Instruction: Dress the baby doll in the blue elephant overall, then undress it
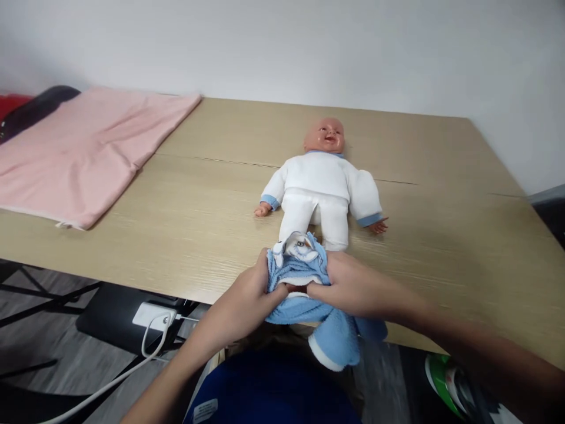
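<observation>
A baby doll (315, 176) in a white outfit with blue cuffs lies on its back, head toward the wall. At its feet, a light blue fleecy doll garment (295, 271) with white trim is bunched up at the table's near edge. My left hand (253, 291) grips the left side of its opening, thumb on the white-trimmed rim. Closed on the right side of the same opening is my right hand (348, 288). Part of the garment hangs over the edge. The doll's feet are hidden behind the cloth.
A pink cloth (97, 153) covers the left end of the wooden table (198, 229). Below the near edge are a white power adapter (154, 315) with its cable and a black flat surface. A green and white object (444, 383) sits low at right.
</observation>
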### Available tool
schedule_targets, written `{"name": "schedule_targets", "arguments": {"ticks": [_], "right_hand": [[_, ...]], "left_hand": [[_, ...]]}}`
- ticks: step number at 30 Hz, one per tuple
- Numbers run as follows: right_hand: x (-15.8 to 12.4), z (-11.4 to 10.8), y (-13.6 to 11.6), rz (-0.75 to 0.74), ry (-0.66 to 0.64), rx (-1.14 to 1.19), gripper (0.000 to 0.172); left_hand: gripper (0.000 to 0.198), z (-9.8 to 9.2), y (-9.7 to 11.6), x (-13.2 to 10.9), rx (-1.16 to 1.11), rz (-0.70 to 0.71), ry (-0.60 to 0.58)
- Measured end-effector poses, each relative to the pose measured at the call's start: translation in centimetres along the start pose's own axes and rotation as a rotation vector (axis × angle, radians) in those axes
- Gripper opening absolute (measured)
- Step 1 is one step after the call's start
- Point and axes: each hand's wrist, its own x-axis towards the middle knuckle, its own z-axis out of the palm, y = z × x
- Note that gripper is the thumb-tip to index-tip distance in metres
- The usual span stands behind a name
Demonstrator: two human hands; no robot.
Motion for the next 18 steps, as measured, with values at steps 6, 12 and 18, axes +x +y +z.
{"name": "schedule_targets", "arguments": {"ticks": [6,12,18], "right_hand": [[-1.1,3.4,0.9,0.107,0.073,-0.398,0.031],[-2.2,5.2,1.8,0.178,0.103,-0.423,0.046],[-2.5,5.3,3.1,0.085,0.250,-0.202,0.062]], "left_hand": [[0.026,1.8,-1.8,0.1,0.094,-0.086,-0.016],[0.025,2.5,-3.0,0.3,0.150,0.025,-0.019],[0.022,3.1,-3.9,0.1,-0.001,0.172,0.049]]}}
